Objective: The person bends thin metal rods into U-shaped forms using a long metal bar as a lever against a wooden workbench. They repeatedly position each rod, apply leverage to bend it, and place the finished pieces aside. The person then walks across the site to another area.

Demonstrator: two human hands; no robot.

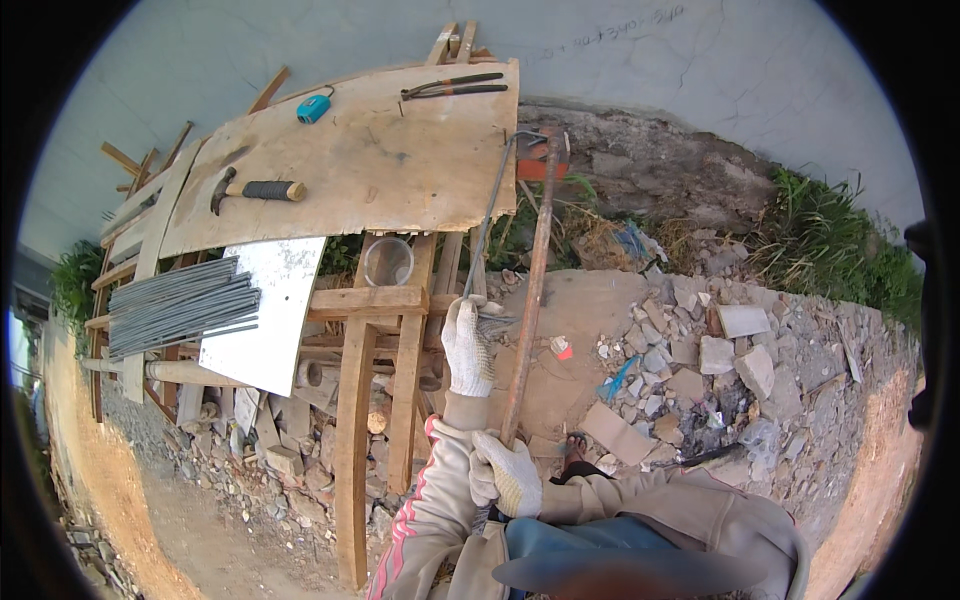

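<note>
My left hand [467, 352], in a white knitted glove, is closed around the lower end of a thin grey steel rod [489, 215]. The rod rises to the table's right edge, where its top bends toward a reddish metal block [541, 165]. Lower down, my right hand [508, 476], gloved as well, grips the bottom of a long rusty metal bar [530, 290]. That bar's upper end lies over the block; how the two are joined I cannot make out.
On the plywood tabletop [350, 150] lie a claw hammer [255, 189], pincers [455, 87] and a teal tape measure [314, 106]. Cut steel rods [180, 305] sit beside a white board [270, 330]. A clear plastic tub [389, 262] rests near the timber frame. Rubble [715, 355] covers ground at right.
</note>
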